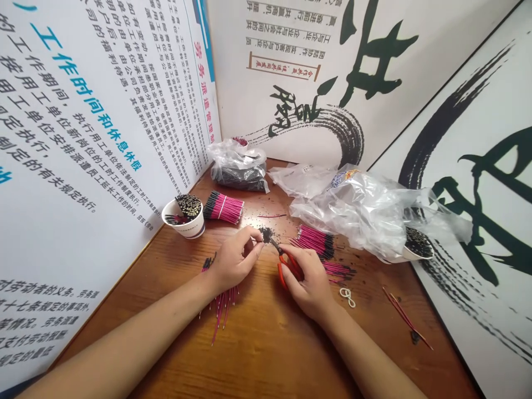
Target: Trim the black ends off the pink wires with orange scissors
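Note:
My left hand [235, 260] is closed in a pinch, with what looks like a thin wire between thumb and forefinger, mostly hidden by the fingers. Around the red-orange handles of small scissors [283, 272] my right hand [311, 284] is closed. The blades point toward the left fingertips, over a small heap of black cut bits [266, 234]. Partly covered by my left hand and wrist is a loose bunch of pink wires [224, 307] with black ends. A pink wire bundle [313, 241] and looser pink wires [338, 270] lie beyond and beside the right hand.
A banded pink-and-black wire bundle [224, 208] stands beside a paper cup [189, 228] full of black-ended pieces. Clear plastic bags [353, 199] and another cup [418, 254] are at right; a bagged black bundle [239, 172] sits behind. A rubber band [347, 297] and stray wires [407, 316] lie right. Printed panels surround the table.

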A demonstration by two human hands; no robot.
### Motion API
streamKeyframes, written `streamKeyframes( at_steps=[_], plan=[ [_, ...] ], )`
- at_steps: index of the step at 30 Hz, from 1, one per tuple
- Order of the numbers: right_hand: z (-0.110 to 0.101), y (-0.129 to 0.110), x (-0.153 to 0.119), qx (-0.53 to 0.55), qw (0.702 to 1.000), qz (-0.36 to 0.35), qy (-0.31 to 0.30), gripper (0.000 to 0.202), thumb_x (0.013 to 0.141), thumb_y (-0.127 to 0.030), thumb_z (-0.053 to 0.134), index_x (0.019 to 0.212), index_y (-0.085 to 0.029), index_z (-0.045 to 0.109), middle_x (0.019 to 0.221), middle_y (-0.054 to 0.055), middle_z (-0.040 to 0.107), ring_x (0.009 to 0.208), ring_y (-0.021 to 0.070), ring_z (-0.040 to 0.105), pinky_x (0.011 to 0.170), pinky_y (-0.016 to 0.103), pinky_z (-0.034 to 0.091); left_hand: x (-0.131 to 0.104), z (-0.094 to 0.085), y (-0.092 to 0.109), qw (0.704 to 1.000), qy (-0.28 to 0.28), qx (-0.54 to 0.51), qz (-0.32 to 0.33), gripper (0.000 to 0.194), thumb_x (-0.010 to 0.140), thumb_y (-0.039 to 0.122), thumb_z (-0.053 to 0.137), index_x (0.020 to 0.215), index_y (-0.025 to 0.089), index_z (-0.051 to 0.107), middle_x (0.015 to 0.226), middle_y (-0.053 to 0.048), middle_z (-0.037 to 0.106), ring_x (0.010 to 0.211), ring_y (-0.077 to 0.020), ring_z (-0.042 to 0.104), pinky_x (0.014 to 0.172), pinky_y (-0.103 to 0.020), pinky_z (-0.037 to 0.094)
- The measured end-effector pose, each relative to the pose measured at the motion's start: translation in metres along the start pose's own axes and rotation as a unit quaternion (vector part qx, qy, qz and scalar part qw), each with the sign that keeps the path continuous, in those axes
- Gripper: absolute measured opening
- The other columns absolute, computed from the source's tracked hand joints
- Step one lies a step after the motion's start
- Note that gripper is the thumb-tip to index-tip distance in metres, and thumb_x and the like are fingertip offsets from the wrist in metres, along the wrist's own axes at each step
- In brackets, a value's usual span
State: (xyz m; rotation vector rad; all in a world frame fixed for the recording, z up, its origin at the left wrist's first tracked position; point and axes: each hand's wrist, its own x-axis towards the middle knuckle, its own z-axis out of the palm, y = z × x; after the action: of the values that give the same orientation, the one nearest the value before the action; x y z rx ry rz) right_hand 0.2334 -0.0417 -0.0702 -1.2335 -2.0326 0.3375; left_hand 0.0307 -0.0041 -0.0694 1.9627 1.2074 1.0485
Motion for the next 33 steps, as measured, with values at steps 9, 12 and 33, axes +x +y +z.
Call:
streamKeyframes(
  at_steps=[9, 12, 33],
  plan=[
    [0.008, -0.003, 0.006, -0.07, 0.995, 0.02, 0.071, 0.03, 0.094, -0.022, 0.053, 0.122, -0.021, 0.062, 0.095, 0.004, 0.074, 0.08, 0.017, 0.065, 0.082, 0.038, 0.037, 0.004, -0.003, 0.004, 0.998, -0.019, -0.005, 0.059, 0.005, 0.092, 0.022, 0.049, 0.092, 0.019, 0.052, 0.085, -0.002, 0.058, 0.076, -0.0132, 0.056, 0.07, -0.025, 0.045],
    [0.014, -0.01, 0.001, -0.023, 0.99, 0.084, 0.109, 0.032, 0.095, -0.026, 0.052, 0.125, -0.021, 0.062, 0.101, 0.006, 0.073, 0.083, 0.018, 0.064, 0.078, 0.035, 0.042, 0.008, -0.005, 0.02, 0.998, -0.011, -0.018, 0.063, 0.004, 0.091, 0.019, 0.05, 0.09, 0.018, 0.053, 0.088, -0.003, 0.056, 0.08, -0.0141, 0.055, 0.075, -0.027, 0.046],
    [0.014, -0.032, -0.023, 0.117, 0.962, 0.229, 0.092, 0.026, 0.085, -0.028, 0.061, 0.111, -0.023, 0.058, 0.09, 0.005, 0.065, 0.073, 0.0187, 0.059, 0.063, 0.03, 0.05, -0.004, 0.033, 0.037, 0.914, 0.135, -0.348, -0.157, 0.005, 0.086, 0.021, 0.06, 0.087, 0.017, 0.057, 0.084, -0.002, 0.062, 0.077, -0.0117, 0.062, 0.076, -0.025, 0.053]
  ],
)
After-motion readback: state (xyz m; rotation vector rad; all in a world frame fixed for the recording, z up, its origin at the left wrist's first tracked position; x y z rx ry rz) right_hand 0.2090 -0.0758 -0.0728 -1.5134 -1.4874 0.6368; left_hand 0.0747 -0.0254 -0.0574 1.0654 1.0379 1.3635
